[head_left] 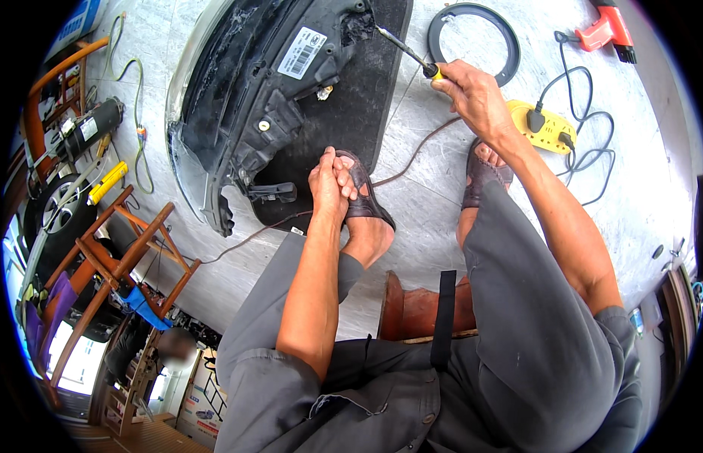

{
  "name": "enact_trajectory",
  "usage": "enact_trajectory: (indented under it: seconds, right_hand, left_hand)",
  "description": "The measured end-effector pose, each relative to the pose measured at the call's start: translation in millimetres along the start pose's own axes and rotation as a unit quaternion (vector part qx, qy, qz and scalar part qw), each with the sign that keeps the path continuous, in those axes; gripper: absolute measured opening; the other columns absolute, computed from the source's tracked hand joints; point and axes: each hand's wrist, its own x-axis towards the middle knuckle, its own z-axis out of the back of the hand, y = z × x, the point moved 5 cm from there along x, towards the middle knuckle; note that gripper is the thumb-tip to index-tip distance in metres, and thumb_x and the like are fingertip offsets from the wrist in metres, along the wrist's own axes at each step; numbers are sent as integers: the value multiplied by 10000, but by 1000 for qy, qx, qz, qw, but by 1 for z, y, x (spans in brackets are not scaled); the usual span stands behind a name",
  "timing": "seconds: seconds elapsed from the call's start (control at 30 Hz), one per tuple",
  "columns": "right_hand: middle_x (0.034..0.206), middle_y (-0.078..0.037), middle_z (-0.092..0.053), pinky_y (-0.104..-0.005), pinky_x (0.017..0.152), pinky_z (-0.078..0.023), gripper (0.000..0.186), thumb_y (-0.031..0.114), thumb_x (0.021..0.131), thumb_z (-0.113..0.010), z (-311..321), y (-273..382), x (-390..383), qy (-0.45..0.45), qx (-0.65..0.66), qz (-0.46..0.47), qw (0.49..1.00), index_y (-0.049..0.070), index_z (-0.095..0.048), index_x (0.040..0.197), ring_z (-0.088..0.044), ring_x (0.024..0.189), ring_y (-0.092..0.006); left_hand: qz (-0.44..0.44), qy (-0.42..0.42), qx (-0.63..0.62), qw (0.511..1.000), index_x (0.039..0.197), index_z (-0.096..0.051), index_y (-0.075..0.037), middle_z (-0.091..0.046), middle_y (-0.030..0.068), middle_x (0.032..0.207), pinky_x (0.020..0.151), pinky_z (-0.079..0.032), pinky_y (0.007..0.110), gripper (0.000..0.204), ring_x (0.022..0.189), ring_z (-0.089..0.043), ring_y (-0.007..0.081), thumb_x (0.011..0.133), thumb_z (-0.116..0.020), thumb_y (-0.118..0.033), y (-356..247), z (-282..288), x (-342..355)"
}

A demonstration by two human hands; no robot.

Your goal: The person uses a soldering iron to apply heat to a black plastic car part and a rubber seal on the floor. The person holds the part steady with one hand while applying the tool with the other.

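Observation:
My right hand (476,98) is closed round the yellow handle of a soldering iron (406,48). Its slim metal shaft points up and left, the pale tip beside the corner of a car headlamp (253,98). The headlamp has a black housing, a clear lens edge and a white barcode label (302,53); it lies on a dark mat (366,113). My left hand (332,181) rests at the front of my left sandal (370,204) with its fingers curled; whatever is inside them is hidden. A brown cord (412,164) crosses the floor from near my right hand.
A black ring (513,45) lies beyond my right hand. To the right are a yellow power strip (544,124) with plugs and black cables, and a red heat gun (604,30). Wooden stool frames (132,253) and a wheel (60,215) stand left. Another person (174,346) is at lower left.

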Motion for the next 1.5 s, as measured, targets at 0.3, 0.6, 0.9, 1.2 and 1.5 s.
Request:
enact_trajectory:
  seconds: [0.3, 0.6, 0.9, 1.2, 1.5]
  right_hand:
    - [952, -170, -656, -418, 764, -508, 234, 162, 941, -681, 0, -1, -4, 3, -17, 9, 1000, 13, -681, 1122, -658, 869, -362]
    - [965, -169, -660, -419, 783, -511, 231, 160, 947, -672, -1, 0, -2, 4, -26, -7, 1000, 14, -678, 1126, -663, 883, -360]
    - [967, -165, -655, -425, 775, -511, 223, 171, 952, -669, -2, 4, 3, 3, -40, 6, 999, 21, -678, 1116, -664, 883, -365]
    - [950, -152, -651, -399, 757, -510, 218, 133, 940, -684, -2, 0, -2, 0, 6, -2, 1000, 15, -684, 1123, -664, 848, -334]
    - [950, -140, -661, -387, 757, -512, 237, 143, 942, -692, 3, -1, 1, 0, -20, 3, 1000, 9, -687, 1137, -661, 833, -316]
  left_hand:
    - [-1, 3, -4, 1000, 746, -476, -153, -390, -38, 511, 340, -350, 289, 399, 359, -368, 106, 1006, -611, -424, 1, 1, 1]
    - [0, 5, -3, 1000, 744, -476, -154, -390, -38, 510, 340, -352, 287, 407, 360, -370, 104, 1003, -619, -432, 1, 1, 1]
    - [0, 2, -1, 1000, 742, -474, -152, -387, -38, 508, 341, -351, 285, 408, 360, -366, 102, 1003, -619, -429, 0, -1, 0]
    - [1, 1, 2, 1000, 745, -472, -151, -386, -37, 513, 351, -348, 284, 406, 367, -360, 102, 1002, -618, -430, -1, -1, -1]
    - [4, 1, -1, 1000, 742, -476, -152, -381, -38, 514, 357, -350, 288, 405, 369, -360, 106, 1001, -618, -430, 0, 0, -1]
